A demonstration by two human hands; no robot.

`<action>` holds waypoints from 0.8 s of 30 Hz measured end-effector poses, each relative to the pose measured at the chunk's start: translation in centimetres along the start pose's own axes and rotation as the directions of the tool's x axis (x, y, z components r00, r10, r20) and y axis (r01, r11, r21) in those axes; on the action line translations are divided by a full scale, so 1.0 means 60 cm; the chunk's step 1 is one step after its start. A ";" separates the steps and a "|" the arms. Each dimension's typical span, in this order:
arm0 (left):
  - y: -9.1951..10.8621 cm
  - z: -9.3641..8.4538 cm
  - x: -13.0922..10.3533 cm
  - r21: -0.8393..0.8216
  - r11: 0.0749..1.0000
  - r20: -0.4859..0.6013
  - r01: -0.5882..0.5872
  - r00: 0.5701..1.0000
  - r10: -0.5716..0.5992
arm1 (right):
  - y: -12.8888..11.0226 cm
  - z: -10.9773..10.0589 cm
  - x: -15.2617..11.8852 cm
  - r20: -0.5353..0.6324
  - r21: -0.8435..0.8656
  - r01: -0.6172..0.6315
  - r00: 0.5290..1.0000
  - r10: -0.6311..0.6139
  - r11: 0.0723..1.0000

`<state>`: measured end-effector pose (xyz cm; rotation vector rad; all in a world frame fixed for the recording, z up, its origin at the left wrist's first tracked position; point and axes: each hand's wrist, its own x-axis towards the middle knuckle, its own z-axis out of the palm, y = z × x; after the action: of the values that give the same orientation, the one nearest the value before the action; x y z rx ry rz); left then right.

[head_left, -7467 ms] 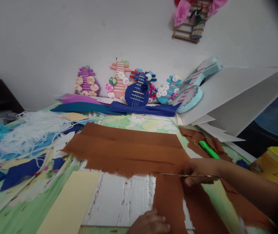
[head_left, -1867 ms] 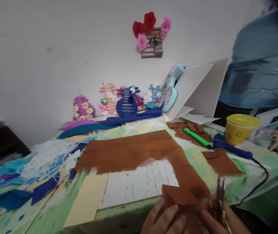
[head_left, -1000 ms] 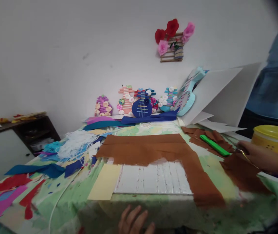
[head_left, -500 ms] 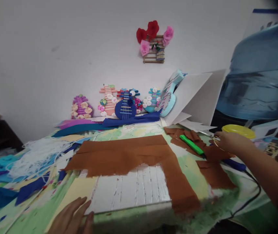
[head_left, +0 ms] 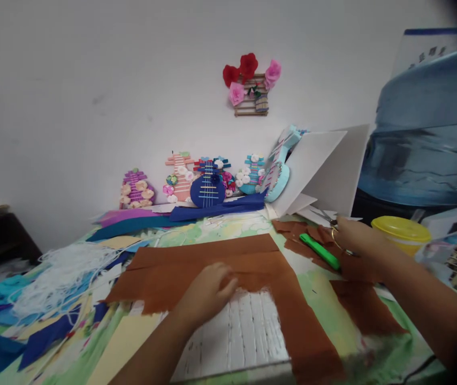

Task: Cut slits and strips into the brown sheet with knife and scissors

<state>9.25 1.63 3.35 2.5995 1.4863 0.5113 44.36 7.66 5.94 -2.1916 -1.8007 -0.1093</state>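
My left hand [head_left: 208, 291] reaches over the white board [head_left: 254, 331], which has lines of shiny glue on it. Its fingers are curled, thumb close to them, at the ragged inner edge of a large brown cloth [head_left: 196, 262]. The cloth lies along the board's far and right sides. On the right, my right hand [head_left: 357, 235] is closed around scissors [head_left: 335, 235] with gold-coloured handles, their blades pointing away towards the white sheets. A green utility knife [head_left: 320, 251] lies on brown scraps beside that hand, and a separate brown piece [head_left: 367, 307] is nearer me.
White string [head_left: 62, 272] and coloured scraps cover the table's left side. Decorated lute-shaped crafts [head_left: 207, 184] stand along the wall. White boards [head_left: 309, 166] lean at the back right, near a yellow tub [head_left: 403, 232] and a large water bottle [head_left: 433, 133].
My left hand has moved from the board's lower left corner up and right to the brown cloth's edge. My right hand has shifted slightly left with the scissors. The whole view has tilted up a little.
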 end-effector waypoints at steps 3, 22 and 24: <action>-0.020 0.019 0.109 0.005 1.000 0.086 0.004 0.996 -0.004 | -0.029 0.004 -0.023 0.049 0.016 0.076 0.996 -0.077 0.997; -0.167 0.131 0.194 0.160 0.962 0.129 0.220 0.962 -0.241 | -0.217 0.127 -0.044 0.315 0.190 0.461 0.807 -0.499 0.867; -0.164 0.124 0.193 0.148 0.966 0.117 0.210 0.967 -0.228 | -0.215 0.120 -0.051 0.292 0.189 0.462 0.816 -0.499 0.867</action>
<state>9.10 17.16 -3.40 2.4623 1.7898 0.2154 30.24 8.94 0.67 -1.7025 -2.4571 0.2651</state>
